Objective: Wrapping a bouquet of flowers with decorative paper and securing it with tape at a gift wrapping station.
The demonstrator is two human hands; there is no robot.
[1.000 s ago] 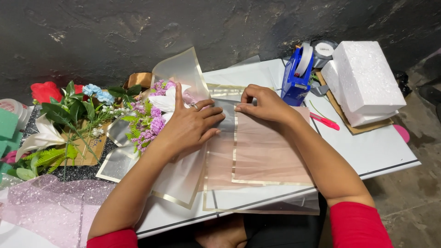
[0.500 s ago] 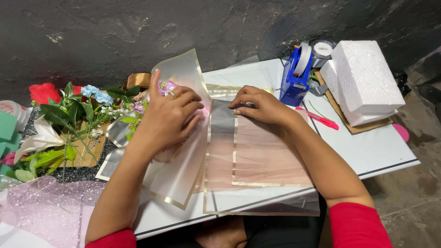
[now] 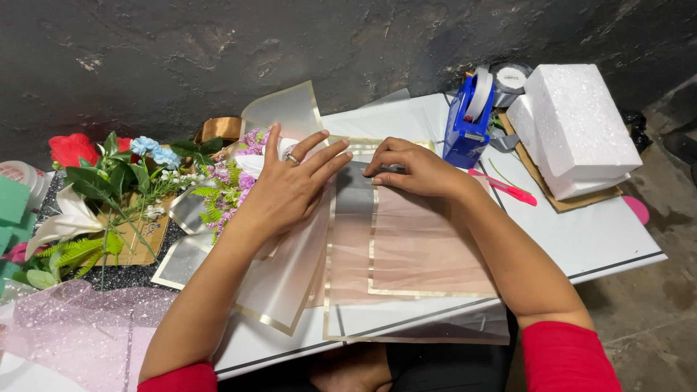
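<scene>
Translucent wrapping sheets with gold borders [image 3: 406,254] lie overlapped on a white table [image 3: 602,239]. My left hand [image 3: 290,185] lies flat, fingers spread, on a loose clear sheet [image 3: 287,268] that curls up at its far end. My right hand [image 3: 414,168] presses fingertips down on the top edge of the pinkish sheet stack. Neither hand grips anything. A ring sits on a left finger.
Artificial flowers [image 3: 116,189] and a purple sprig [image 3: 232,178] lie at left, with pink glitter mesh [image 3: 72,334] in front. A blue tape dispenser [image 3: 472,116], white foam blocks [image 3: 573,127], a tape roll [image 3: 512,76] and a pink cutter [image 3: 508,187] sit at right.
My left hand has slid from the sheet's left part up and to the right, and its fingers are now spread flat. My right hand has barely moved.
</scene>
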